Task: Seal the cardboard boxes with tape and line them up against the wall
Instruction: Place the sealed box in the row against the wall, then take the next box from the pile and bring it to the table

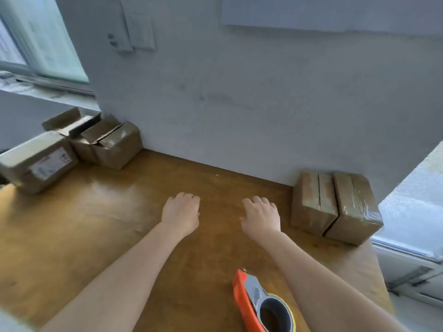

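A wooden table (pixel 96 224) meets a pale grey wall (pixel 239 92) with a switch plate (pixel 141 32). Daylight enters a window (pixel 43 44) at left

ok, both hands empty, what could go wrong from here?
1. The tape dispenser lies at the table's near edge under the right forearm; drawing that arm back could knock it off.
2. The outer sealed box sits at the table's right edge; pushing the row sideways may tip it off.
3. One open box in the left cluster has flaps up; easy to miss.
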`<control>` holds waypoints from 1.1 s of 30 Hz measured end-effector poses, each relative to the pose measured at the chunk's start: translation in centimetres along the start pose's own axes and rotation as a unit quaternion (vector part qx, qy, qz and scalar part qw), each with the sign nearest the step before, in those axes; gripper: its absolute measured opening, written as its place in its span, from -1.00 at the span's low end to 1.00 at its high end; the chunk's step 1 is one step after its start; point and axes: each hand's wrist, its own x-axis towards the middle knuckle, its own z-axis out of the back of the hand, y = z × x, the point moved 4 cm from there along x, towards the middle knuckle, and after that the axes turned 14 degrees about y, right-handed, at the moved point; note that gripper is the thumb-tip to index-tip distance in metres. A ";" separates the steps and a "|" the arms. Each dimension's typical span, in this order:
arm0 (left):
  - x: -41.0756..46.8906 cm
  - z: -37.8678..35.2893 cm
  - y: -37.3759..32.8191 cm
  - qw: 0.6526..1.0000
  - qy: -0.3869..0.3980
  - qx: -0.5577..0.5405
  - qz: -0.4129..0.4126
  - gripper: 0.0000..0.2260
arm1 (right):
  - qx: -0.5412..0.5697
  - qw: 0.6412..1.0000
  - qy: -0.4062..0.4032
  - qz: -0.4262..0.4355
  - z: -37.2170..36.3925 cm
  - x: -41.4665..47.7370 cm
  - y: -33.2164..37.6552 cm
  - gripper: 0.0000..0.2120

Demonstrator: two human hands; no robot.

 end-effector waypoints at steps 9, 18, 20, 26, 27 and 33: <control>-9.2 -1.7 20.2 0.993 -0.002 -0.015 0.117 -0.81 | -0.051 0.993 -0.001 0.103 -0.7 -1.2 21.4 -0.64; -14.8 -3.1 34.7 0.987 -0.015 0.000 0.162 -0.76 | -0.071 0.983 -0.023 0.166 -1.7 -0.9 37.4 -0.70; -15.1 -3.1 37.3 0.986 -0.014 -0.003 0.167 -0.78 | -0.076 0.982 -0.019 0.173 -1.8 -0.1 40.0 -0.71; -13.2 -2.9 44.7 0.981 -0.034 -0.021 0.190 -0.82 | -0.079 0.977 -0.012 0.196 -1.3 4.6 47.0 -0.72; -12.6 -2.8 46.0 0.980 -0.040 -0.021 0.193 -0.84 | -0.079 0.977 -0.012 0.200 -1.2 5.6 48.1 -0.72; -8.3 -1.9 53.0 0.973 -0.050 -0.021 0.224 -0.86 | -0.064 0.974 0.000 0.217 -0.4 12.1 54.4 -0.66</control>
